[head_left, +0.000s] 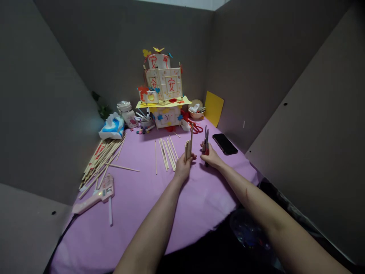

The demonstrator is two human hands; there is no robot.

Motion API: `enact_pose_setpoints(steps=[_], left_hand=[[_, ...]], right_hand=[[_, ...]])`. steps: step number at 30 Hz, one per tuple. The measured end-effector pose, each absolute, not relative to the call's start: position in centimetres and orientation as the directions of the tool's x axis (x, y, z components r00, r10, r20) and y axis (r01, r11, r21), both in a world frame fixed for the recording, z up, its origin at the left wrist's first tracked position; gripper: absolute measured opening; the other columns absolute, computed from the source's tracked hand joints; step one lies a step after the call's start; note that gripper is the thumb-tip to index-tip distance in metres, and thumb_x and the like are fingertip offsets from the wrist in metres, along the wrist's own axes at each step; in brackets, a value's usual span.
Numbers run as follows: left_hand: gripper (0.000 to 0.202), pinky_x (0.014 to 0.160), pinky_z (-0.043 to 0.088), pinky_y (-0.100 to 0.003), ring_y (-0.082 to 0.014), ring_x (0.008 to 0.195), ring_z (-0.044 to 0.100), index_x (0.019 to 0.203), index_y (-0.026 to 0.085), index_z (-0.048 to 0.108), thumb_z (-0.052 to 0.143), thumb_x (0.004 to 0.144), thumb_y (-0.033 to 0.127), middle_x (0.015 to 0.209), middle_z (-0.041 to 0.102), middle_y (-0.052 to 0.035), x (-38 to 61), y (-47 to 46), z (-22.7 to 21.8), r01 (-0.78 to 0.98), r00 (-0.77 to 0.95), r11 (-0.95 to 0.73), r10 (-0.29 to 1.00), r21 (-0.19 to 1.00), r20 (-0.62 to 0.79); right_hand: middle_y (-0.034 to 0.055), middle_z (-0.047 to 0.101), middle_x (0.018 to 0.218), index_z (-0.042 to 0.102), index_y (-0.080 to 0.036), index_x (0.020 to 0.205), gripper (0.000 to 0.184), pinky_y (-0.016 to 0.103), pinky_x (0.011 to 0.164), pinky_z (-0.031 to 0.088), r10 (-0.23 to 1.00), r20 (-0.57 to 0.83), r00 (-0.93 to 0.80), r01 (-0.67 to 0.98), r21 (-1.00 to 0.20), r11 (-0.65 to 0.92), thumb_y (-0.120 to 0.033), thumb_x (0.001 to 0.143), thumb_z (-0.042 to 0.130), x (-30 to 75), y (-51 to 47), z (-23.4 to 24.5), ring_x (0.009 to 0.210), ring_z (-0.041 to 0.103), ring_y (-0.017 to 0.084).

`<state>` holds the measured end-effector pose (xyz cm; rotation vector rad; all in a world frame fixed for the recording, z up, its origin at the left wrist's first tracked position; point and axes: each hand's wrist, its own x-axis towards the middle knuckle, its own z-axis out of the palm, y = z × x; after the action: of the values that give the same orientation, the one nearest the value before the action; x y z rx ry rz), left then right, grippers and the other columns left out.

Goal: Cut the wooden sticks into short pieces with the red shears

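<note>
My left hand (184,164) is closed round a small bundle of wooden sticks (188,147), held upright above the purple tablecloth (176,205). One stick stands taller than the others. Just to the right, my right hand (210,156) grips a small pair of cutters with red handles (206,140), pointing upward. The two hands are a few centimetres apart near the middle of the table.
Loose sticks (167,152) lie behind my left hand, and a large pile of sticks (99,160) at the left. A pink glue gun (95,198) lies front left. A black phone (224,144) and red scissors (196,128) lie to the right. Paper lantern models (164,91), a tissue pack (112,127) and a yellow card (213,107) stand at the back.
</note>
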<state>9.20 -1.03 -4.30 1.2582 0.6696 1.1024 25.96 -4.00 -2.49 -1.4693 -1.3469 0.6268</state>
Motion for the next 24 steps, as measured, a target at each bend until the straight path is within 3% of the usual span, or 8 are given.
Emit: enact_pose_setpoints(steps=[5, 8, 15, 19, 24], left_hand=[[0.021, 0.079, 0.056, -0.04, -0.0229, 0.092, 0.069, 0.099, 0.015, 0.06, 0.063, 0.08, 0.023, 0.095, 0.069, -0.0109, 9.1, -0.9, -4.4, -0.302, 0.367, -0.046, 0.916, 0.952, 0.16], [0.022, 0.076, 0.057, -0.039, -0.0228, 0.091, 0.068, 0.098, 0.014, 0.059, 0.062, 0.079, 0.023, 0.093, 0.068, -0.0109, 9.2, -0.8, -4.4, -0.315, 0.391, -0.016, 0.909, 0.949, 0.146], [0.021, 0.075, 0.057, -0.038, -0.0202, 0.085, 0.067, 0.099, 0.015, 0.06, 0.062, 0.08, 0.025, 0.093, 0.068, -0.0099, 9.4, -0.7, -4.4, -0.328, 0.396, -0.024, 0.904, 0.944, 0.16], [0.02, 0.076, 0.057, -0.036, -0.0194, 0.086, 0.067, 0.098, 0.015, 0.061, 0.062, 0.08, 0.024, 0.095, 0.068, -0.0098, 9.2, -0.9, -4.2, -0.311, 0.407, -0.023, 0.9, 0.95, 0.155], [0.02, 0.076, 0.056, -0.036, -0.0199, 0.089, 0.067, 0.098, 0.016, 0.062, 0.061, 0.081, 0.026, 0.096, 0.069, -0.01, 9.1, -0.9, -4.4, -0.288, 0.412, -0.032, 0.898, 0.957, 0.153]], right_hand=[[0.004, 0.058, 0.102, 0.046, -0.022, 0.108, 0.049, 0.038, 0.085, 0.047, 0.938, 0.256, 0.236, 0.449, -0.884, 0.129, -0.024, 0.06, 0.055, 24.8, -4.0, -0.7, 0.092, 0.056, 0.021], [0.0039, 0.056, 0.098, 0.046, -0.022, 0.109, 0.048, 0.038, 0.085, 0.046, 0.92, 0.311, 0.239, 0.543, -0.828, 0.139, -0.024, 0.062, 0.053, 25.4, -5.5, 1.5, 0.092, 0.055, 0.022], [0.0158, 0.048, 0.125, 0.036, -0.015, 0.137, 0.08, 0.045, 0.096, 0.039, 0.956, 0.272, 0.108, 0.926, -0.378, 0.003, -0.024, 0.061, 0.059, 27.7, -10.6, 6.5, 0.113, 0.046, 0.033], [0.0181, 0.05, 0.12, 0.041, -0.014, 0.135, 0.074, 0.047, 0.093, 0.038, 0.959, 0.237, 0.156, 0.979, -0.163, -0.119, -0.029, 0.065, 0.061, 27.0, -11.7, 7.1, 0.11, 0.047, 0.036], [0.0181, 0.052, 0.115, 0.046, -0.015, 0.129, 0.067, 0.046, 0.088, 0.038, 0.951, 0.232, 0.204, 0.979, -0.067, -0.194, -0.033, 0.066, 0.061, 26.0, -11.4, 7.4, 0.105, 0.048, 0.036]])
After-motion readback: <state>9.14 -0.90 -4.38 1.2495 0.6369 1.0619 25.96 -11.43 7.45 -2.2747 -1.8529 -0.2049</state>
